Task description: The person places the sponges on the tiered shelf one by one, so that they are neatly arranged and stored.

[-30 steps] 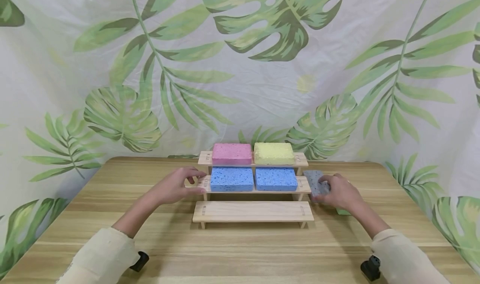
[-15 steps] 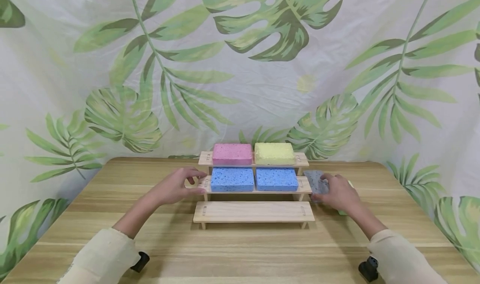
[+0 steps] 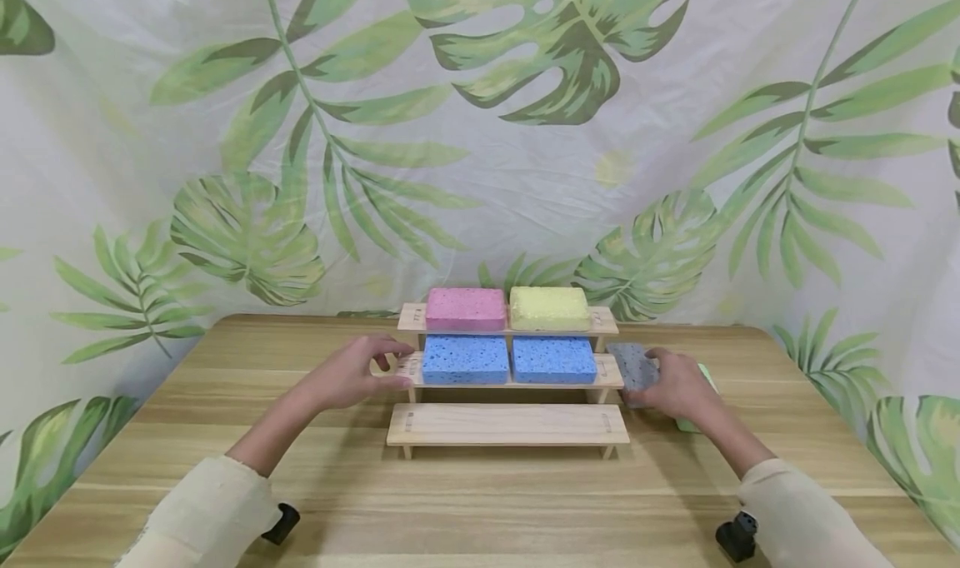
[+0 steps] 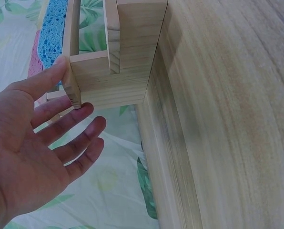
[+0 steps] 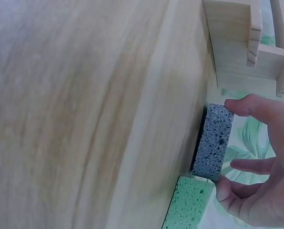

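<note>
My left hand [image 3: 348, 375] grips the left end of the middle tier of a wooden three-step rack [image 3: 507, 424]. In the left wrist view its thumb lies on the plank's top edge [image 4: 71, 83], the index finger behind it. To the right of the rack, my right hand [image 3: 678, 389] pinches a grey sponge [image 3: 632, 366] across its width, thumb on one end and fingers at the other. A dark strip shows between that sponge and the table in the right wrist view. A green sponge [image 5: 187, 202] lies beside it, partly hidden by the hand in the head view.
Two blue sponges [image 3: 465, 358] sit side by side on the middle tier. On the top tier are a pink sponge [image 3: 465, 308] and a yellow sponge [image 3: 549, 308]. The wooden table [image 3: 480, 501] ends at a leaf-print cloth [image 3: 525, 201] behind the rack.
My right hand has shifted slightly to the left on the grey sponge, and more of the green sponge shows behind it. The left hand has stayed at the rack's end.
</note>
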Available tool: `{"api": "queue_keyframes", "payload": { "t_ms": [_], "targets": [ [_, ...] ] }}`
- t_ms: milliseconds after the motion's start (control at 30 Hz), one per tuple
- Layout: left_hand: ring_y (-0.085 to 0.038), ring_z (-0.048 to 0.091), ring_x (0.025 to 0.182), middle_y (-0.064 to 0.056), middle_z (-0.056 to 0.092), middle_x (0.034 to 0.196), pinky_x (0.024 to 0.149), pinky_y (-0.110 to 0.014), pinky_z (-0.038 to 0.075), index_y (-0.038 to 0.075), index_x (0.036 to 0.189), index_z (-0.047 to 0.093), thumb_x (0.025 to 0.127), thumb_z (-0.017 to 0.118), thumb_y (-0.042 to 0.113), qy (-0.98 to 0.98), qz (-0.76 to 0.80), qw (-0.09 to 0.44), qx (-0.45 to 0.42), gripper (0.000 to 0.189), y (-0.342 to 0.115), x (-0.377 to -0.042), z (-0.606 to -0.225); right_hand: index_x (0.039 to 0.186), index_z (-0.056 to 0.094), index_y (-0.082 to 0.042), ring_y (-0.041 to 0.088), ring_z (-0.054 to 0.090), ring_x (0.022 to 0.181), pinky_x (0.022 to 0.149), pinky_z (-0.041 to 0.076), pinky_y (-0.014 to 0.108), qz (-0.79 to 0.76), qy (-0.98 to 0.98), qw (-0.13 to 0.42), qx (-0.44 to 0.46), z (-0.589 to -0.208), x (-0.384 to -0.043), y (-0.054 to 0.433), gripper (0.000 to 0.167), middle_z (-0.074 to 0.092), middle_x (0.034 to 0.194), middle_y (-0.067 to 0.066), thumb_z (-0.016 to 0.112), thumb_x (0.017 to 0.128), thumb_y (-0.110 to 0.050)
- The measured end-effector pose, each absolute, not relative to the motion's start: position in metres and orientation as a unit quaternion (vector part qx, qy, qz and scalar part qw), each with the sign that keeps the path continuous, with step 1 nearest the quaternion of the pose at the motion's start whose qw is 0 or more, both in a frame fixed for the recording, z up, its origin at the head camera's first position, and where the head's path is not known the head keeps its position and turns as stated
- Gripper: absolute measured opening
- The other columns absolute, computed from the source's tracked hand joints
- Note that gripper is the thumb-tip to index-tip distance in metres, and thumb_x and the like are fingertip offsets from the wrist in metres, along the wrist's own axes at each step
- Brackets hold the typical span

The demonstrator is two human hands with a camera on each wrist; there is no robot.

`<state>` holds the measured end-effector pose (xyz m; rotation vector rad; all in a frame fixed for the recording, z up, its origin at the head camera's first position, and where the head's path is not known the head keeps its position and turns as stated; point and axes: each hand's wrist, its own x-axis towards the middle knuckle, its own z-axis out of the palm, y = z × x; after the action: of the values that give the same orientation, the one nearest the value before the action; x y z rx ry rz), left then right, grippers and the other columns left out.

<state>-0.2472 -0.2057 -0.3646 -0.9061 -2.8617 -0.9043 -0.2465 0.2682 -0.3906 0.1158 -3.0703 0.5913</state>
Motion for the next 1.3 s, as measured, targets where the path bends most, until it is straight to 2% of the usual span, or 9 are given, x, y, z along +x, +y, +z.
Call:
{"api": "queue_keyframes", "payload": {
  "t_ms": [133,300,467,900,1100,1300],
  "targets": [
    [-0.027,0.064,0.094,-0.018,0.071,0.122,0.078,-0.041,0.054,-0.006,0.128,0.069,0.091,0.081,0.025,-0.914,-0.288,0.001,-0.286,0.050,-0.206,-0.248,-0.365,0.136,0.052,0.017,0.039,0.065,0.095,0.078,0.054,0.052,0.203,-0.978,0.008,0.039,-0.388,-0.245,0.274,0.085,0.065,0.115,0.035,0.085,0.078,-0.035],
    [-0.025,0.064,0.094,-0.018,0.071,0.122,0.076,-0.034,0.052,-0.006,0.128,0.069,0.091,0.081,0.025,-0.914,-0.290,-0.002,-0.282,0.050,-0.206,-0.247,-0.365,0.139,0.050,0.016,0.036,0.065,0.093,0.071,0.053,0.044,0.233,-0.971,0.009,0.050,-0.379,-0.242,0.280,0.083,0.063,0.119,0.037,0.084,0.079,-0.032],
    [-0.026,0.064,0.094,-0.019,0.071,0.122,0.076,-0.035,0.052,-0.006,0.128,0.068,0.091,0.081,0.025,-0.912,-0.296,-0.002,-0.284,0.050,-0.206,-0.248,-0.364,0.138,0.052,0.016,0.034,0.063,0.092,0.069,0.050,0.038,0.257,-0.964,0.013,0.066,-0.366,-0.239,0.286,0.079,0.062,0.119,0.037,0.082,0.079,-0.027],
    [-0.027,0.064,0.094,-0.019,0.071,0.122,0.076,-0.035,0.052,-0.006,0.128,0.069,0.091,0.081,0.024,-0.914,-0.296,-0.003,-0.277,0.050,-0.206,-0.247,-0.364,0.135,0.058,0.010,0.043,0.061,0.108,0.080,0.050,0.042,0.296,-0.945,0.039,0.132,-0.352,-0.226,0.310,0.063,0.063,0.125,0.030,0.080,0.083,-0.018],
    [-0.029,0.065,0.095,-0.018,0.071,0.122,0.076,-0.034,0.052,-0.006,0.129,0.068,0.091,0.082,0.025,-0.913,-0.297,-0.004,-0.279,0.051,-0.206,-0.248,-0.365,0.131,0.062,0.008,0.037,0.062,0.103,0.074,0.052,0.034,0.304,-0.937,0.040,0.167,-0.342,-0.219,0.320,0.057,0.065,0.123,0.027,0.082,0.081,-0.011],
    [-0.029,0.065,0.094,-0.018,0.072,0.121,0.075,-0.034,0.051,-0.006,0.128,0.069,0.090,0.082,0.025,-0.913,-0.298,-0.003,-0.278,0.051,-0.206,-0.248,-0.365,0.126,0.069,-0.002,0.027,0.063,0.102,0.076,0.055,0.031,0.277,-0.937,0.058,0.207,-0.333,-0.213,0.329,0.053,0.068,0.120,0.018,0.083,0.075,-0.006]
  ]
}}
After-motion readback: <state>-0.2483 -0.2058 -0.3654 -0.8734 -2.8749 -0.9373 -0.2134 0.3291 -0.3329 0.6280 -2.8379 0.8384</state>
